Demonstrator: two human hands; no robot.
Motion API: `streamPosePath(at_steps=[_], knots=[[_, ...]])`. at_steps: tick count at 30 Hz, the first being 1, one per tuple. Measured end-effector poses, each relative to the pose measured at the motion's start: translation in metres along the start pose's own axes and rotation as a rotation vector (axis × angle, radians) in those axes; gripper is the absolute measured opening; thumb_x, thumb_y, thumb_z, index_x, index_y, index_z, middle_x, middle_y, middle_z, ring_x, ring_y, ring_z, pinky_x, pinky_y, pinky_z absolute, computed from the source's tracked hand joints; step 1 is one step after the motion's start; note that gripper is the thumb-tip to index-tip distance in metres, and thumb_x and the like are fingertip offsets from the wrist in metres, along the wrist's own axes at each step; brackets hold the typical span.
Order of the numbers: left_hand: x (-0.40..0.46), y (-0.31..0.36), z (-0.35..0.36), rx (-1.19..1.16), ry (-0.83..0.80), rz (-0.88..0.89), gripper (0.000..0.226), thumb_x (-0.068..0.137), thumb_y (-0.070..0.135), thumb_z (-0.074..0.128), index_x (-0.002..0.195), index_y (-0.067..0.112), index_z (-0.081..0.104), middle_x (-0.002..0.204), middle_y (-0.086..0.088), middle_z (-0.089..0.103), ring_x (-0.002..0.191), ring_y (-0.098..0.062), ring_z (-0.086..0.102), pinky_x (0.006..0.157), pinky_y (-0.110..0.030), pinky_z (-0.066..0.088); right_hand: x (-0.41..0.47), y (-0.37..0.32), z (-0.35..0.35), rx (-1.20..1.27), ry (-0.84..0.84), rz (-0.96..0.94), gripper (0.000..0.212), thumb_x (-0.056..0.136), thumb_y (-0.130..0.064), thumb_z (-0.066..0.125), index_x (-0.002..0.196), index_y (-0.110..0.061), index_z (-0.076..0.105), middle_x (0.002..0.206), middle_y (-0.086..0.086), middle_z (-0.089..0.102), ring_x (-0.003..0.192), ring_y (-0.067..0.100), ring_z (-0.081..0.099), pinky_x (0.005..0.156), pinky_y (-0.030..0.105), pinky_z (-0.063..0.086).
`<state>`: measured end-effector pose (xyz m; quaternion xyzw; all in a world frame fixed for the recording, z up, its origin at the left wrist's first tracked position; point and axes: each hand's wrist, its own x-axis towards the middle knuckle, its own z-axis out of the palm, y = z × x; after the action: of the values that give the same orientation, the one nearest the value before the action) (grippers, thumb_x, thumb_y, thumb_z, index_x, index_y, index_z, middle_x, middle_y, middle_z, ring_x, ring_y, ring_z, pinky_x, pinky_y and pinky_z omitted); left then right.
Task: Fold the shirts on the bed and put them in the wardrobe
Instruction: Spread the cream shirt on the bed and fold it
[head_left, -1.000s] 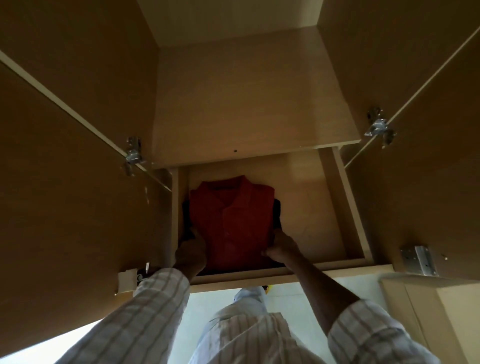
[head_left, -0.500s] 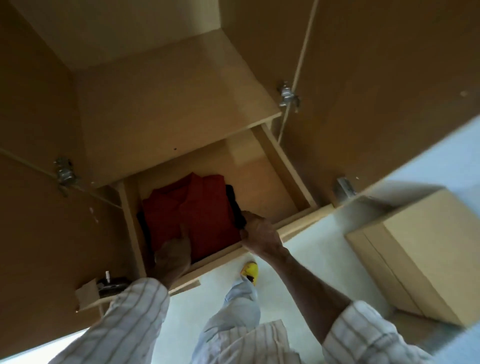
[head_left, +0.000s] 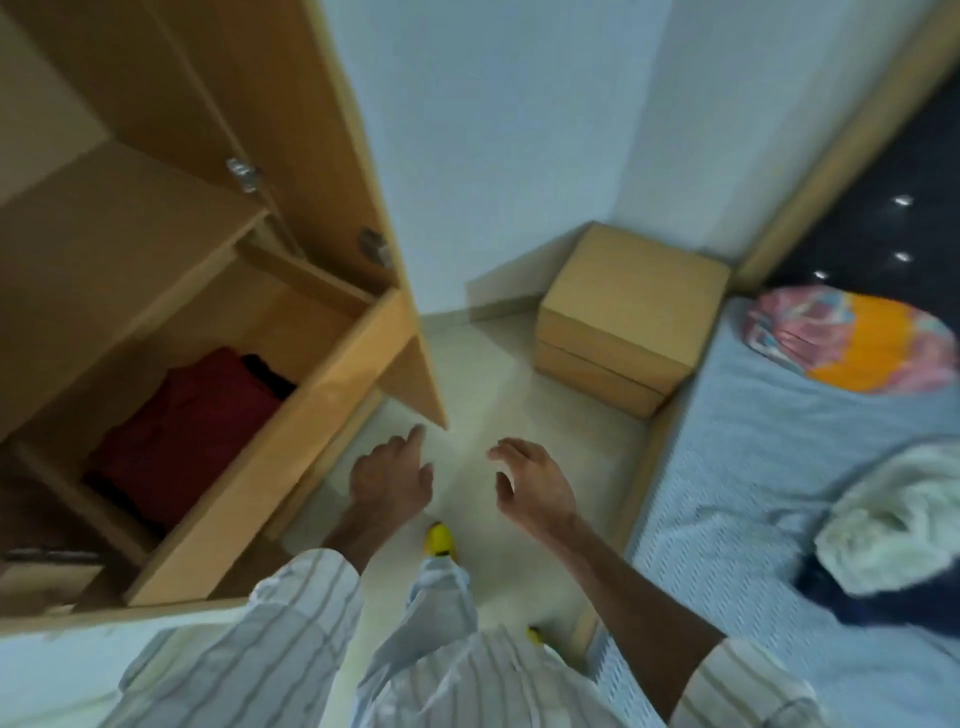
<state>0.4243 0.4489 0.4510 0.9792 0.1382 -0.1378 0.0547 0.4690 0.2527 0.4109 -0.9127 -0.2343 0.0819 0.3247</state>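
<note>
Two hands in view, both bare and holding nothing. Left hand out over the pale floor, fingers loosely spread and slightly curled, touching nothing. Right hand beside it, apart by a gap, fingers curved downward and relaxed, likewise touching nothing. Two striped sleeves at the lower edge, striped trousers between them. Two yellow shoe tips: one below the left hand, the other nearer the bed, mostly hidden.

To the left of the hands, one open wardrobe of light wood. One folded red shirt lying flat in the lower compartment, on top of one dark garment that shows at its far edge; kind of garment cannot be told. Red shirt well apart from both hands, behind the compartment's front rail, left of and beyond the left fingers. One open wardrobe door standing edge-on beyond the left hand, with two metal hinges seen.

To the right, one bed with a pale blue sheet. On it, one crumpled whitish garment lying over one dark blue garment, both unfolded, well right of the right hand. Further up the bed, one multicoloured pillow with an orange patch. Dark headboard beyond it, three bright studs visible.

Furthest, one light wooden bedside cabinet standing on the floor in the corner against the white wall, between wardrobe door and bed. Whole view blurred.
</note>
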Motion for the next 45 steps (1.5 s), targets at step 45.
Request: streamPosePath(at_steps=[45], knots=[[-0.059, 0.410, 0.531, 0.527, -0.549, 0.721, 0.124, 0.073, 0.036, 0.086, 0.154, 0.001, -0.002, 0.160, -0.025, -0.016, 0.144, -0.053, -0.014, 0.114, -0.069, 0.012, -0.449, 0.486, 0.151, -0.084, -0.064, 1.412, 0.109, 0.064, -0.057, 0.082, 0.150, -0.021, 0.025, 0.153, 0.029, 0.027, 0.129, 0.046, 0.046, 0.100, 0.050, 0.047]])
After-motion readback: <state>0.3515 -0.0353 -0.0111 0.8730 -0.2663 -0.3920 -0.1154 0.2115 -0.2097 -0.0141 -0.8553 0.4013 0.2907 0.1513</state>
